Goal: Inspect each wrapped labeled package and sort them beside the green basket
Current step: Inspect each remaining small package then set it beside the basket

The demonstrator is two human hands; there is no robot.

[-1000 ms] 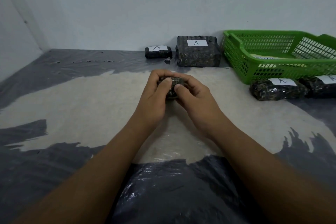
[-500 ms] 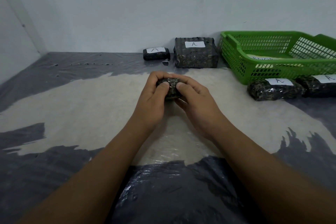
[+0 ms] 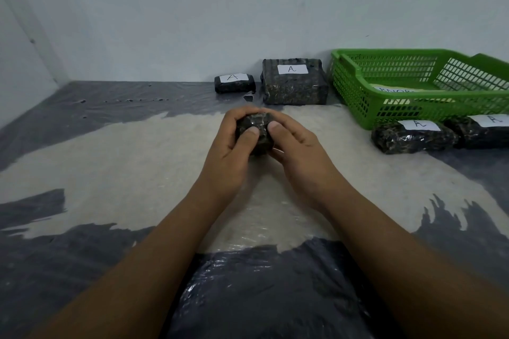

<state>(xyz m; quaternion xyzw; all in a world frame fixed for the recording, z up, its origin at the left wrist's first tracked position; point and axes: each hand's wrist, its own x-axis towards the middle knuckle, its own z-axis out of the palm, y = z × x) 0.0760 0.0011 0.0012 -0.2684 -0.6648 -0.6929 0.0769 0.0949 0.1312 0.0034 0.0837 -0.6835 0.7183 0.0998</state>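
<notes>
Glossy wrap looks slick on the small, likely light package, gripped at its ends by left hand and right hand.

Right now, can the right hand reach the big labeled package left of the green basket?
Probably not yet: right hand and left hand both grip the small package. Otherwise the way to the big package looks open.

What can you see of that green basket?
The green basket looks like plastic, low and rectangular, with lattice walls and a solid rim. It sits upright on the plastic-covered surface at the right, near the wall. Inside lies something pale with writing, mostly hidden. Two wrapped packages labelled A lie along its front side; whether they touch it is unclear.
</notes>
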